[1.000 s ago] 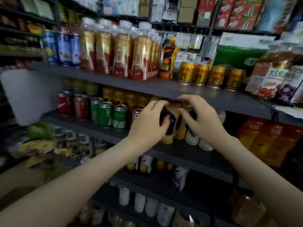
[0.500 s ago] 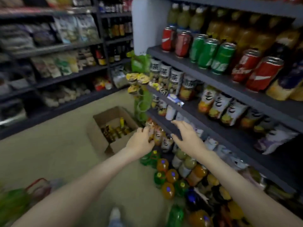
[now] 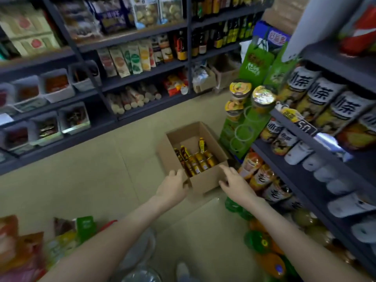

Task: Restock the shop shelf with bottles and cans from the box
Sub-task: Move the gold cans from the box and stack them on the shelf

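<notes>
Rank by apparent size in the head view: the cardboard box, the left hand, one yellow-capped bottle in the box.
1. cardboard box, clearly the largest.
2. left hand, though it is nearer the camera, which inflates it.
3. yellow-capped bottle, smallest, partly hidden inside the box.

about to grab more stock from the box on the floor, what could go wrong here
1. The bottles lie packed together in the cardboard box; with both hands, left hand and right hand, empty at its near edge, a hurried grab may fumble one.
2. Loose bottles on the floor under the right arm could be knocked or stepped on.
</notes>
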A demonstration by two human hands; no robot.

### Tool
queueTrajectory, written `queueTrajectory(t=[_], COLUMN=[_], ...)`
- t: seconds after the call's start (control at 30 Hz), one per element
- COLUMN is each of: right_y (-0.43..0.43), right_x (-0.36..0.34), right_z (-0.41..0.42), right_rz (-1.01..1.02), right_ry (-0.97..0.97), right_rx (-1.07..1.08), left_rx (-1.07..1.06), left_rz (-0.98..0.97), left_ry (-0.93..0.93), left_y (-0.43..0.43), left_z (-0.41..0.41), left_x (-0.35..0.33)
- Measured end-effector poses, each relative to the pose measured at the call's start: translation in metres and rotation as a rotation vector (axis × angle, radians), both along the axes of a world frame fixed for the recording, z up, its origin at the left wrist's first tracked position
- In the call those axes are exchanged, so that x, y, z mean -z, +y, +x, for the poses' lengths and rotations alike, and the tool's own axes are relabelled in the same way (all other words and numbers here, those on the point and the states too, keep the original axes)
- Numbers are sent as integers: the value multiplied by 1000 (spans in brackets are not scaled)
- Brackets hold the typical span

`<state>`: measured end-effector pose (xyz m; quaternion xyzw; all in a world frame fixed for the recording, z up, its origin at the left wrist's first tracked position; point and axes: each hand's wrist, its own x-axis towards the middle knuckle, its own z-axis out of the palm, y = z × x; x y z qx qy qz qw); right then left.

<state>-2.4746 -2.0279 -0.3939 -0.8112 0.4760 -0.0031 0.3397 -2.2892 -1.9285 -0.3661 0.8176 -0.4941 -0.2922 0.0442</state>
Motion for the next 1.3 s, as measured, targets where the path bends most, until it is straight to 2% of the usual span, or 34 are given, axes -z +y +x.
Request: queueTrajectory(t=[0.3,0.43,0.6,0.77,0.93,1.0,1.13,1.23,1.3], right_y=[-100,-156,-237,-318,-362,-370,-382,-385,-388], right_x=[49,93,156,234,359,417,519,587,621], right_z=[45,65,83,99,133,153,197,220,230], right_rz=[124,215,356,381,397,361,267,196,227], right_ry=[124,134,211,307,377,348,237,244,271], right_rx=[15,53,-11,-63,-110,-125,-78,-150,-152], left_rx=[-10,3,-100,-182,-346,-410,-397,-411,-422], left_rz=[48,200,358,406,361,332,219,143,121], left_ry=[106,129,143,195,279,300,290,324,388], left_y=[-87,-138,-207,-275,-324,-340,-369,-385,-391], left_z=[52,79,103,112,114,116,129,132,129], left_x=[57,104,168,273,415,474,571,638,666])
